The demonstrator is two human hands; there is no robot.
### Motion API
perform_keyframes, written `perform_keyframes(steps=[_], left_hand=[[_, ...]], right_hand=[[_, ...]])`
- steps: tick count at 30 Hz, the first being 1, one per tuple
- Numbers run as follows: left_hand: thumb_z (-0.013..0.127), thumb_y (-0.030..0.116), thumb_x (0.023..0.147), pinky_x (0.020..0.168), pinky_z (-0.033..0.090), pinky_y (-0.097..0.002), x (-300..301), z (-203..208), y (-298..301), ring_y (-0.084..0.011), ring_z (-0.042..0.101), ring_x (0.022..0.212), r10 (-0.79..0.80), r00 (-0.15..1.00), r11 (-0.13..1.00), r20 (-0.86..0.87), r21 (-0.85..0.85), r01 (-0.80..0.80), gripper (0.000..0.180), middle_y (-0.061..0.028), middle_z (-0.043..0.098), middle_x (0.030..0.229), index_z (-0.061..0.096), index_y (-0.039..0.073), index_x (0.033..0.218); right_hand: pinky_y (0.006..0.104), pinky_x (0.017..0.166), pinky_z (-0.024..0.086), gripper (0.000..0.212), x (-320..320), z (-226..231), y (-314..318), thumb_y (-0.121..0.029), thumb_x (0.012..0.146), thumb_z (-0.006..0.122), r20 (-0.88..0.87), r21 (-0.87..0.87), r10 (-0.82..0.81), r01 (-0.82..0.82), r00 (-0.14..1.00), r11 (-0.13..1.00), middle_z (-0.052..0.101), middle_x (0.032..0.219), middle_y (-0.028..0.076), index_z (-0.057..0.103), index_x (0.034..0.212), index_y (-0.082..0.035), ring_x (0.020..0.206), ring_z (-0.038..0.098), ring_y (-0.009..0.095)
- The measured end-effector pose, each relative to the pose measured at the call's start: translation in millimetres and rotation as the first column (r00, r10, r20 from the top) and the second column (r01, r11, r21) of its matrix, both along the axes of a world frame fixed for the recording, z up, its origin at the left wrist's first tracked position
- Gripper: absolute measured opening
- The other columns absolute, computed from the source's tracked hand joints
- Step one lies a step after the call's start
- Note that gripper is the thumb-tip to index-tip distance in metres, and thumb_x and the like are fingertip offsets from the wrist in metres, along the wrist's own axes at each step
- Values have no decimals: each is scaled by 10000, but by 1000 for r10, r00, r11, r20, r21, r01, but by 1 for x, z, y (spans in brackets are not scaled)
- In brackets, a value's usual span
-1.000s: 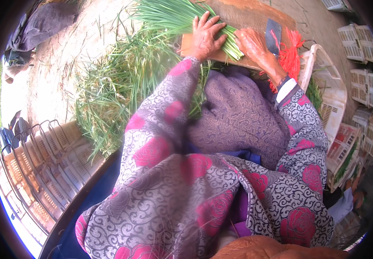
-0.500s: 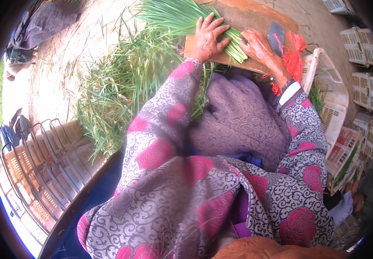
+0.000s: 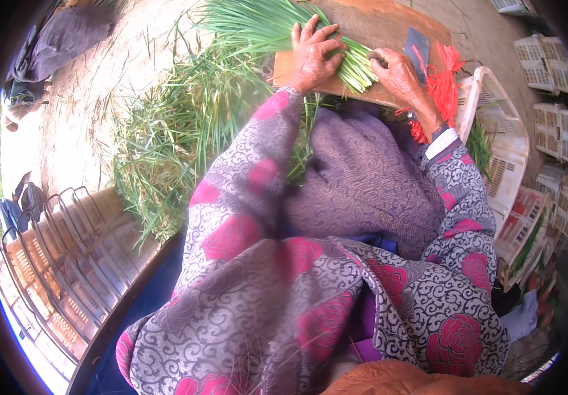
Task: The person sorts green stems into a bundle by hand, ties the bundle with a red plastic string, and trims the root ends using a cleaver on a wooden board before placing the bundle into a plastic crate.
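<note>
Here, my left hand, spread wide, rests atop green bundle on wooden surface; long axis runs ten to four o'clock. Pale ends at nine o'clock from nearer right hand, curled; whether pinching, cannot tell.

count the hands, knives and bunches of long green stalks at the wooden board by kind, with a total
Hands: 2, left hand and right hand
Bunch of long green stalks: 1
Knife: 1
Total: 4
</note>
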State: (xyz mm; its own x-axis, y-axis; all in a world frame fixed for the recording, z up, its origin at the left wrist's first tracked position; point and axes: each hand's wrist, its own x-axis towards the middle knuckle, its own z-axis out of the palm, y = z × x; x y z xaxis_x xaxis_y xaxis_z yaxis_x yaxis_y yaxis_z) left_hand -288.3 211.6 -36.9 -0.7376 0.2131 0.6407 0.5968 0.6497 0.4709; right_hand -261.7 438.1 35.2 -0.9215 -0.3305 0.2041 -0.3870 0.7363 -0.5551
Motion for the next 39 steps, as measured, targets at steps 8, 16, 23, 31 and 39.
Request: perform_keyframes(steps=[8,16,23,31,39], left_hand=[[775,265,782,1188,128,-658,1,5,0,-395,345,1436,-20,1000,999,8,-30,20,186,-7,617,1368,794,333,954],[747,325,847,1199,96,-649,-1,5,-3,-391,295,1474,-37,998,995,52,-88,42,180,-18,563,1444,785,323,1024],[737,230,795,1202,118,-657,3,44,-18,-369,265,1505,-94,980,918,175,-365,153,529,-29,491,1519,660,372,1299],[827,246,690,1211,186,-625,-12,57,-3,-348,285,1500,-309,945,679,111,-669,301,1069,-157,369,1576,255,160,1589],[851,480,685,1016,447,-522,-43,88,13,-346,652,1096,-219,909,595,356,-690,413,872,-167,675,1143,488,118,1390]], right_hand=[[379,718,527,267,-7,7,-8,-220,885,668,136,94,-44,31,990,995,715,834,175,721,1002,14,772,706,251],[369,690,509,268,-7,24,28,-195,846,648,211,277,-4,-56,977,959,687,753,146,709,959,40,711,658,202],[342,787,544,225,77,3,60,-48,847,615,633,-116,315,-317,707,942,722,876,107,681,1036,54,836,677,190],[511,719,543,293,54,-11,87,-196,907,668,-189,432,-121,193,975,881,678,831,262,587,1041,52,826,681,451],[524,911,532,548,34,-32,97,-117,823,714,-34,450,-486,448,873,773,550,1269,307,478,1296,24,1158,597,476]])
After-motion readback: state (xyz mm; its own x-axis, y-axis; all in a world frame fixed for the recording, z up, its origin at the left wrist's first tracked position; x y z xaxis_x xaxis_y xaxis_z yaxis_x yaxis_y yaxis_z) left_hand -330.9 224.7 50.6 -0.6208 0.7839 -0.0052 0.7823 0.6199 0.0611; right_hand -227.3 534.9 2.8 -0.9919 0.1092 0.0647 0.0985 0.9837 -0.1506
